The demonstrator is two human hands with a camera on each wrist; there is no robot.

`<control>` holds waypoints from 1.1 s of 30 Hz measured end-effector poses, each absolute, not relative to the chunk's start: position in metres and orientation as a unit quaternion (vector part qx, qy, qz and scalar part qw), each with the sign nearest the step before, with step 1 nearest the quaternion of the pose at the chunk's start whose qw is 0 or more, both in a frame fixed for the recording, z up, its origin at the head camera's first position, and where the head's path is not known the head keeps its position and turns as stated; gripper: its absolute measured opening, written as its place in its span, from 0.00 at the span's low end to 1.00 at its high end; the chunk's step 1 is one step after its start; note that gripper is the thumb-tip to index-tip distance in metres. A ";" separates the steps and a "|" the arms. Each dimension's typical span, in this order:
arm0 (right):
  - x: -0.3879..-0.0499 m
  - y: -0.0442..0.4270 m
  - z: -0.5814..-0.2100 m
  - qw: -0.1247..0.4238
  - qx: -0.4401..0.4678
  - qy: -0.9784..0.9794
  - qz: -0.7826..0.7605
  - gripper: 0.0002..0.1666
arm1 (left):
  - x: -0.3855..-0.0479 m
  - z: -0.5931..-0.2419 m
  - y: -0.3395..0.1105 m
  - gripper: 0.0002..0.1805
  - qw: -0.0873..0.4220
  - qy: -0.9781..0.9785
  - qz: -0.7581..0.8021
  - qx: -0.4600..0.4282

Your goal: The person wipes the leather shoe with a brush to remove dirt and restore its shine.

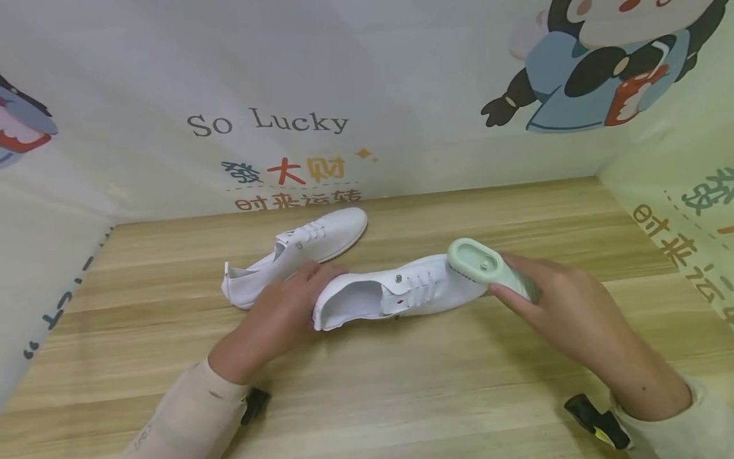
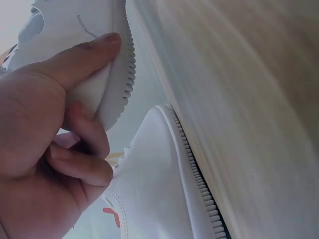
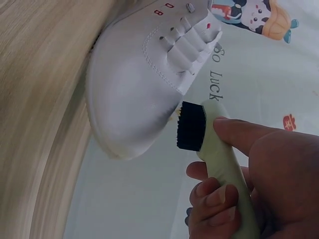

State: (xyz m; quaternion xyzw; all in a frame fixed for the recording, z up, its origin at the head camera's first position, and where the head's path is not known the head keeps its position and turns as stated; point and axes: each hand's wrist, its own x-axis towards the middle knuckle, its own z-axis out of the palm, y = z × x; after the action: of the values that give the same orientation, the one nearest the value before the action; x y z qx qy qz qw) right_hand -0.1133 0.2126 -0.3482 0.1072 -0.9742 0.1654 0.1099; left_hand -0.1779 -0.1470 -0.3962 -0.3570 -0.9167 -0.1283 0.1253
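Note:
In the head view, my left hand (image 1: 289,305) grips the heel of a white lace-up sneaker (image 1: 447,292), whose toe points right. The left wrist view shows the thumb along that sneaker's (image 2: 92,25) ridged sole edge. Held in my right hand (image 1: 579,319) is a pale green shoe brush (image 1: 499,271), over the toe end. Its dark bristles (image 3: 192,127) face the toe in the right wrist view; whether they touch it I cannot tell. A second white sneaker (image 1: 327,237) rests just behind, toe to the back right, partly hidden by my left hand.
Both sneakers are over a wood-grain tabletop (image 1: 401,389). A pale printed sheet (image 1: 401,76) with lettering and cartoon figures rises at the back and along both sides. Black straps or mounts (image 1: 596,421) sit at both wrists.

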 end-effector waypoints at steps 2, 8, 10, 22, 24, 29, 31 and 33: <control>-0.113 0.212 -0.349 0.113 0.108 -0.974 0.166 0.31 | -0.178 -0.397 -0.147 0.40 0.127 -0.911 -0.134 -0.369; -0.113 0.212 -0.349 0.136 0.116 -0.970 0.165 0.30 | -0.179 -0.397 -0.148 0.36 0.099 -0.907 -0.149 -0.382; -0.113 0.212 -0.349 0.135 0.116 -0.970 0.165 0.29 | -0.179 -0.398 -0.148 0.36 0.080 -0.907 -0.150 -0.386; -0.108 0.208 -0.347 0.148 0.138 -0.964 0.174 0.29 | -0.177 -0.399 -0.149 0.38 0.027 -0.885 -0.196 -0.422; -0.107 0.207 -0.348 0.146 0.145 -0.962 0.178 0.29 | -0.176 -0.397 -0.150 0.37 0.011 -0.884 -0.204 -0.420; -0.106 0.204 -0.349 0.155 0.158 -0.958 0.180 0.27 | -0.175 -0.392 -0.150 0.28 0.003 -0.873 -0.228 -0.431; -0.105 0.204 -0.350 0.152 0.159 -0.958 0.183 0.27 | -0.174 -0.391 -0.150 0.26 -0.010 -0.872 -0.238 -0.427; -0.104 0.203 -0.351 0.147 0.159 -0.959 0.184 0.26 | -0.172 -0.389 -0.150 0.25 -0.038 -0.877 -0.248 -0.410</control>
State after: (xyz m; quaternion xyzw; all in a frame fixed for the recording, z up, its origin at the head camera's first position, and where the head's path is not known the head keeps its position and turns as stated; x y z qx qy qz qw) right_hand -0.1039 0.2034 -0.3511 0.1594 -0.9587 0.1841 0.1469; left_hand -0.1721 -0.1503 -0.3885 -0.4099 -0.8769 -0.2481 -0.0376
